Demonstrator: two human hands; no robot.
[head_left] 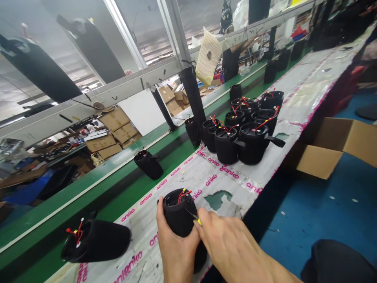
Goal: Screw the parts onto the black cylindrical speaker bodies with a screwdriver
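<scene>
A black cylinder with red wires in its open top is tilted in my left hand, whose fingers wrap round its side. My right hand is closed on a thin tool with a yellow part; its metal tip touches or nearly touches the cylinder's rim. Below my hands, another black body shows in part. To the left, a black cylinder lies on its side with red wires coming out of its end.
Several black cylinders with red wires stand on the printed sheet. Another leans on the green belt. An open cardboard box sits at the right above the blue floor. A metal frame crosses behind.
</scene>
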